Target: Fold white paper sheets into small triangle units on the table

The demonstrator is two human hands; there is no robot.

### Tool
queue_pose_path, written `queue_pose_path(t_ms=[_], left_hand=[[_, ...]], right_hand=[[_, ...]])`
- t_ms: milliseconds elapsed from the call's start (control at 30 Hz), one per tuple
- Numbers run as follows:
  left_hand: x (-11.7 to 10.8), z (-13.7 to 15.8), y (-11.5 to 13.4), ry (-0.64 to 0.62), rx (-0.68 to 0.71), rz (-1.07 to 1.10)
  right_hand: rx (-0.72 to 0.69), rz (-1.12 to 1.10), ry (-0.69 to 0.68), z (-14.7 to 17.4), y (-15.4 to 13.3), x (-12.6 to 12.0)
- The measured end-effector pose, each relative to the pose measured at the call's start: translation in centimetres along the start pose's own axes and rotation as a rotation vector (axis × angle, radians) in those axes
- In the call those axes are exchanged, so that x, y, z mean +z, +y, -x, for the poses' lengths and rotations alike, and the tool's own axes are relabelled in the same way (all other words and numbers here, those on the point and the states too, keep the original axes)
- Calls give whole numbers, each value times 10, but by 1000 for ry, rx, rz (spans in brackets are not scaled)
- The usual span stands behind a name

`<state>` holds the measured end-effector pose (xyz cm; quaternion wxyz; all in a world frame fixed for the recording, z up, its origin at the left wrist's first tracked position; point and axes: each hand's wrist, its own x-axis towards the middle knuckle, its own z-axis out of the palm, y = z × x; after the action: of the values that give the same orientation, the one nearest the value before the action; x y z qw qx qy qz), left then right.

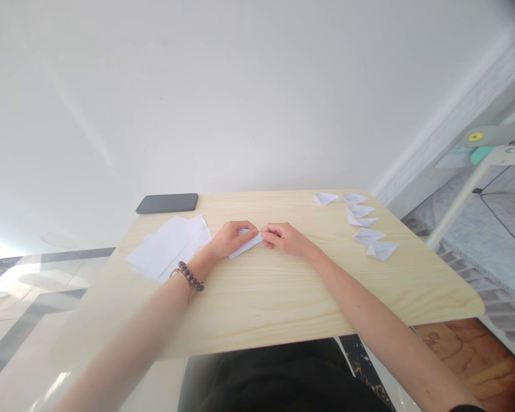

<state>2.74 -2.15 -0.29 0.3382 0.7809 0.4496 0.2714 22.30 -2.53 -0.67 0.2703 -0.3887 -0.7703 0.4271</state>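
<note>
A narrow folded piece of white paper [245, 246] slants across the middle of the wooden table between my hands. My left hand [235, 236], with a beaded bracelet at the wrist, grips it, thumb and fingers closed on its upper edge. At the paper's right end, the fingertips of my right hand [280, 236] pinch its corner. Part of the paper is hidden behind the left fingers. Left of my hands lies a loose stack of white paper sheets [167, 246]. Several folded white paper pieces [326, 198] rest along the table's right side.
The light wooden table [257, 303] stands against a white wall [249, 103]. A dark smartphone [167, 203] lies at its back left corner. Beyond the right edge is a pale metal frame [463, 194] with a yellow-centred joint.
</note>
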Motion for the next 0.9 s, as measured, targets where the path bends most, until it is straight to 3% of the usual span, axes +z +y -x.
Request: queue_pose_path(t_ms=[367, 667, 900], left_hand=[[-2, 1, 0, -5, -34, 9], [0, 0, -2, 11, 4, 7], [3, -1, -2, 61, -5, 53]], right_hand=[[-14, 21, -120, 0, 2, -8], [-1, 8, 11, 0, 0, 0], [-23, 0, 3, -1, 3, 1]])
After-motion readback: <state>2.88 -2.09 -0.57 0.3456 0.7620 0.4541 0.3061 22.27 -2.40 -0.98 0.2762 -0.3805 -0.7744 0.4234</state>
